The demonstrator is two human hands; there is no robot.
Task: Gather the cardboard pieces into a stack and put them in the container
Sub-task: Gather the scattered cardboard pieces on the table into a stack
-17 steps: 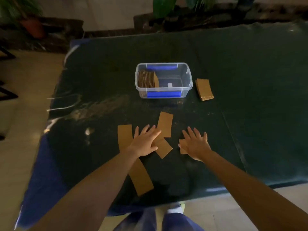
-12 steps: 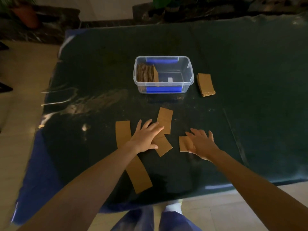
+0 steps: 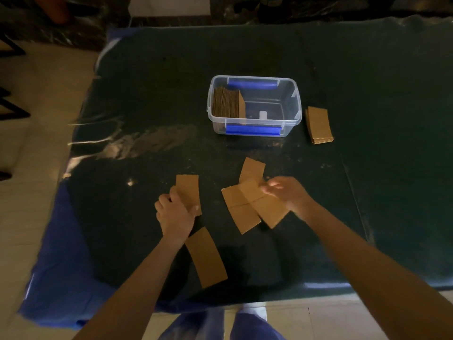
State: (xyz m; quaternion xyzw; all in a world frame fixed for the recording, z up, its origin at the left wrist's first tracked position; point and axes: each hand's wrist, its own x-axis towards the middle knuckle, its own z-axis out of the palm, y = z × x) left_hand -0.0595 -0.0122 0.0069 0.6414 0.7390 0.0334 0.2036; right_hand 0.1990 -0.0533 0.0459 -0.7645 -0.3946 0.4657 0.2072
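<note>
A dark cloth covers the table, with open room all round. The left hand is closed on one card held upright, long axis away from the person; a loose strip lies just behind that hand, nearest to it. The right hand, blurred, pinches overlapping cards fanned between the hands. Beyond both hands sits the container, already holding a stack; another pile lies beside it.
</note>
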